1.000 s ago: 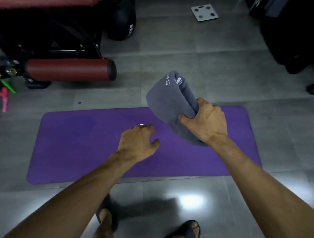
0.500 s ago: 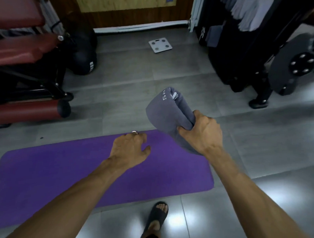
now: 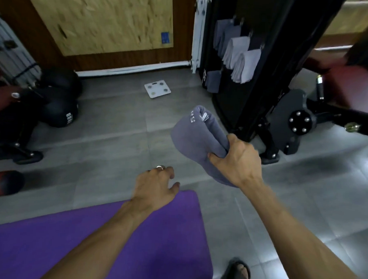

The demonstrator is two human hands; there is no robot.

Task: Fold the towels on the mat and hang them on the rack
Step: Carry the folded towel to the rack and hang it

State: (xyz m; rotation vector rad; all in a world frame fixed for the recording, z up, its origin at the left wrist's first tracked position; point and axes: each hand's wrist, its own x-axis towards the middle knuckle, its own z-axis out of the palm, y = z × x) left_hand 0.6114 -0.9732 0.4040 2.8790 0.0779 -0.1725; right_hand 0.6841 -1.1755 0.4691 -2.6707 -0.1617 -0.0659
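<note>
The right hand (image 3: 238,162) is gripping a folded grey towel (image 3: 195,144), with the fingers (image 3: 231,141) curled over its bunched end and the thumb pressing from below. The towel is being held in the air above the grey floor tiles, past the far corner of the purple mat (image 3: 81,236) and just in front of the black rack (image 3: 254,64). It is doubled over into a thick bundle, with white lettering showing near its top fold, so the folding of this one is looking finished. The left hand (image 3: 156,190) is hanging free over the mat's edge, its fingers loosely relaxed and holding nothing, a ring showing on one of them.

On the rack, several pale towels (image 3: 242,60) are already hanging in a staggered row from clips or hooks, and a darker one is hanging lower down; it seems that a good part of the job is done. The part of the mat in view is carrying no towel, though much of it is lying outside the frame, so whether more are waiting cannot be told. What is left for this towel, as I judge it, is the carry to the rack and the hanging itself.
</note>
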